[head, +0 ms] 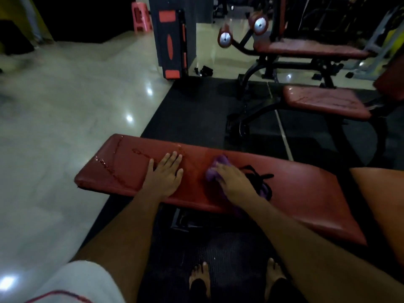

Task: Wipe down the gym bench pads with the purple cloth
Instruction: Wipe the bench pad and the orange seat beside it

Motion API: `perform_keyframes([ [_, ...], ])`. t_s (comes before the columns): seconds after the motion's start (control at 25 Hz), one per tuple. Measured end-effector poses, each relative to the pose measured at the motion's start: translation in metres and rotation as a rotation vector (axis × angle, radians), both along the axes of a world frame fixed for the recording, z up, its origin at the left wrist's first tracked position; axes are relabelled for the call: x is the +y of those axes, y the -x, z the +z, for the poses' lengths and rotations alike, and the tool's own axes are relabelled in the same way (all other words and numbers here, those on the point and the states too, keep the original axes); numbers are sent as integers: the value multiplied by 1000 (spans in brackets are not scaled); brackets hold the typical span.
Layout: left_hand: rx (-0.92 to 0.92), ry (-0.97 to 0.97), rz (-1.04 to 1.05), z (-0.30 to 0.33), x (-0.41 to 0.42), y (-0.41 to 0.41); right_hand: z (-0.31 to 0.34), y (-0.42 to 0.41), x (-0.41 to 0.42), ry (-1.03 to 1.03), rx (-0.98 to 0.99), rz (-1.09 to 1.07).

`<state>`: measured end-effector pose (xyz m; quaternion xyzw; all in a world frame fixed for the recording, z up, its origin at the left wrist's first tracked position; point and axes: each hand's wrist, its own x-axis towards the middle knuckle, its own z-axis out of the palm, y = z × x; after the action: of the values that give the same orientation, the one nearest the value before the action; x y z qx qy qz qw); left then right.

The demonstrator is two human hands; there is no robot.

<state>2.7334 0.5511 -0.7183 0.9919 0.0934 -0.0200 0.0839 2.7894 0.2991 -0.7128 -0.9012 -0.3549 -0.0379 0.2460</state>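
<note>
The left hand (165,174) is laid flat, fingers straight, on the red bench pad (122,169), the surface. Just right of it, the purple cloth (215,169) is gripped by the right hand (232,181) and pressed onto the pad. The cloth is largely hidden beneath that hand.

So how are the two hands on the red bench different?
The left hand lies flat with straight fingers and holds nothing; the right hand curls over the purple cloth. The left hand sits nearer the streaky end of the bench pad; the right hand sits nearer the middle. Both rest on the pad.
</note>
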Motion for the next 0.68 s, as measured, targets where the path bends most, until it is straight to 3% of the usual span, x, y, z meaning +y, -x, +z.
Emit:
perform_keyframes([
  [0.16, -29, 231, 48, 46, -60, 60, 52, 108, -84, -247, 474, -155],
  [0.32, -77, 423, 8, 75, -115, 149, 125, 195, -123, -892, 837, -573],
  [0.44, -111, 486, 6, 99, -127, 193, 160, 241, -130, -1162, 1001, -652],
  [0.56, -124, 482, 23, 114, -126, 208, 170, 257, -131, -1076, 1020, -607],
  [0.68, -96, 464, 3, 90, -109, 192, 147, 244, -120, -962, 972, -605],
])
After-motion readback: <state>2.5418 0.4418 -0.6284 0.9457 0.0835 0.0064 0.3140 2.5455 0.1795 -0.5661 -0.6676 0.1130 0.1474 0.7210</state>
